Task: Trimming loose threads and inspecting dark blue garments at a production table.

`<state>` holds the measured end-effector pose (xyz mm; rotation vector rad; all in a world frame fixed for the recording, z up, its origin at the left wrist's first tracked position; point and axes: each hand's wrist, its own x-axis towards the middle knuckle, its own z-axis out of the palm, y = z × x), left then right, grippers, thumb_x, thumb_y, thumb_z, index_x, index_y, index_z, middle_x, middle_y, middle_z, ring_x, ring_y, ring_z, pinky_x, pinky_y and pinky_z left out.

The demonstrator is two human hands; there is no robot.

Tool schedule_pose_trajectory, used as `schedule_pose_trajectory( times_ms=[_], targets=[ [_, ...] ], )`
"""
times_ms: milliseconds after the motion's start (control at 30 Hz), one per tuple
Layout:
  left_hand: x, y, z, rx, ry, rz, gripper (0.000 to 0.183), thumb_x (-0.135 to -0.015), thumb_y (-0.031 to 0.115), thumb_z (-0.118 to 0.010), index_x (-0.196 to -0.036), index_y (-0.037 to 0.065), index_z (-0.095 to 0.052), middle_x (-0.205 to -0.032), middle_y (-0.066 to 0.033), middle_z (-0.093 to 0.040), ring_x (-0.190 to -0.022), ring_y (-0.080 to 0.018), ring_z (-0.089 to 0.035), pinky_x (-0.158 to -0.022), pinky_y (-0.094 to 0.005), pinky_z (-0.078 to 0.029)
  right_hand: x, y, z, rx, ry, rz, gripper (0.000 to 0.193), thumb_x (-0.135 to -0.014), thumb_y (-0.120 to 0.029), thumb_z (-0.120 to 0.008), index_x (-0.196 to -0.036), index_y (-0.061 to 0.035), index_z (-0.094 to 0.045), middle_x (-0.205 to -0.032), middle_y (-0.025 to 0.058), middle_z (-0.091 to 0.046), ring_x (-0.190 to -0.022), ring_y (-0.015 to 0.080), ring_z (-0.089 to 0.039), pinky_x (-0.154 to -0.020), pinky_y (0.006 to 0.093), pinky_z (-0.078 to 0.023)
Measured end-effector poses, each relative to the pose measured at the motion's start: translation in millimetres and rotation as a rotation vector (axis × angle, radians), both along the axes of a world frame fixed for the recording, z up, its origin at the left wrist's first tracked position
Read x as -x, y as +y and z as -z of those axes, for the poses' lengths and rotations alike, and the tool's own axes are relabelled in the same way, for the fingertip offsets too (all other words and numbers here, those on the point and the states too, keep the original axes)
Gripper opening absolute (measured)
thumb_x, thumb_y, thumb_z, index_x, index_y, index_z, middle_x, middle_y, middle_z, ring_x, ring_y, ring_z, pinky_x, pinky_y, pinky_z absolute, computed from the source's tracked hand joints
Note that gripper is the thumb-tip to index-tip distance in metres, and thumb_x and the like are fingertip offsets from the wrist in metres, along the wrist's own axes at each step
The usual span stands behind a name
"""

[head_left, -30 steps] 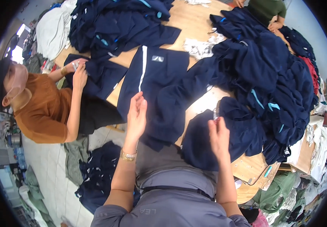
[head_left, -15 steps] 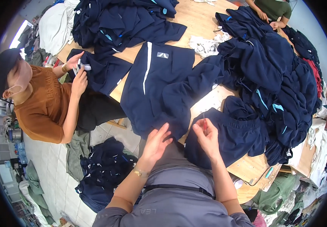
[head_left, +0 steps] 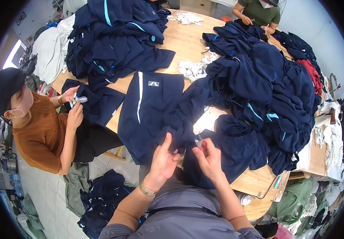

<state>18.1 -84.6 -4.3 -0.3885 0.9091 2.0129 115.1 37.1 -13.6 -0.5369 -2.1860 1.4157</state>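
My left hand is over the near edge of a navy garment, thumb raised and apart from the curled fingers, with nothing visible in it. The garment lies flat at the table's front edge, with a white stripe and a small pale logo patch. To its right, my right hand is closed on a small red tool with a pale tip, too blurred to name exactly. Under and beside that hand lies another navy garment with a gathered waistband.
Navy clothing piles stand at the back left and right of the wooden table. A co-worker at the left handles a navy garment; another person is at the far right. A turquoise tool lies near the table edge.
The view has shifted, so the table things appear lower and further left. My left hand has turned, its thumb now up. My right hand still holds the red tool, now tilted to the left.
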Motion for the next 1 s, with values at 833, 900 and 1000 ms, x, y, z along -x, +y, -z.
schedule_pose_trajectory(
  times_ms=[833,900,1000],
  targets=[
    [-14.5,6.4,-0.3,0.117,0.202,-0.141,0.021,-0.089,0.032,-0.056,-0.078,0.015,-0.056,-0.071,0.006,-0.054,-0.055,-0.0028,-0.044,-0.045,-0.0181,-0.03,5.0,1.0,2.2,-0.53,-0.059,0.022,0.029,-0.077,-0.029,-0.068,-0.07,-0.0057,-0.051,-0.058,0.0085,-0.051,-0.048,0.0259,-0.053,-0.046,0.0334,-0.039],
    [-14.1,6.6,0.7,0.119,0.213,-0.14,0.024,-0.089,0.035,-0.056,-0.078,0.014,-0.056,-0.069,0.0056,-0.054,-0.055,-0.003,-0.045,-0.045,-0.018,-0.031,5.1,1.8,4.7,-0.599,-0.023,0.029,0.032,-0.076,-0.033,-0.068,-0.068,-0.0074,-0.05,-0.059,0.0062,-0.051,-0.045,0.0236,-0.052,-0.042,0.032,-0.039],
    [-15.2,6.2,2.3,0.121,0.21,-0.136,0.024,-0.089,0.035,-0.056,-0.077,0.014,-0.056,-0.069,0.0056,-0.054,-0.055,-0.0029,-0.045,-0.045,-0.0181,-0.031,6.1,0.9,4.8,-0.636,-0.013,0.032,0.032,-0.075,-0.033,-0.069,-0.068,-0.0078,-0.051,-0.059,0.0053,-0.05,-0.045,0.0224,-0.052,-0.042,0.0311,-0.038]
  ],
)
